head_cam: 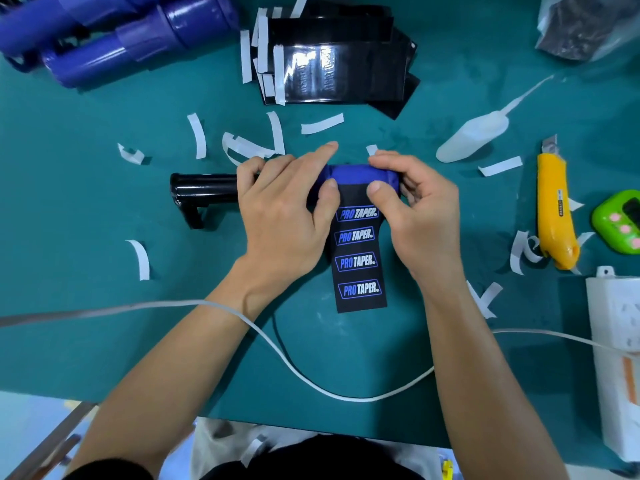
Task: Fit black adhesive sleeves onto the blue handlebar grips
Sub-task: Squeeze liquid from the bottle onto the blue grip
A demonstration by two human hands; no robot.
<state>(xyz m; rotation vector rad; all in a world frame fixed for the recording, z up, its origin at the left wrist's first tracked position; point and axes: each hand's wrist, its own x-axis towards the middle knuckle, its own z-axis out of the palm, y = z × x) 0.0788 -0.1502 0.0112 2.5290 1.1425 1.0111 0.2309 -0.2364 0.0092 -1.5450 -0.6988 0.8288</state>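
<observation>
You are working over a teal mat (pixel 104 323) that covers nearly the whole bench, with a strip of pale floor showing past its near edge. At the far left corner lie more blue grips (pixel 114 39), piled together; beside them, far centre, a loose stack of black sleeves (pixel 332 64) with white backing strips along their edges. A white power strip (pixel 620 358) sits at your right edge, its white cable (pixel 304 379) looping across the mat under your forearms. Further right are a yellow utility knife (pixel 554 209), a white squeeze bottle (pixel 474 136) and a green timer (pixel 620 221). White peeled strips (pixel 197 135) are scattered all round.

In the middle, a blue grip (pixel 353 173) sits on a black holder (pixel 204 190). Your left hand (pixel 284 216) and right hand (pixel 412 209) are both closed on it, thumbs pressing the top edge of a black sleeve (pixel 358 261) against the grip; the rest of the sleeve lies flat toward you.
</observation>
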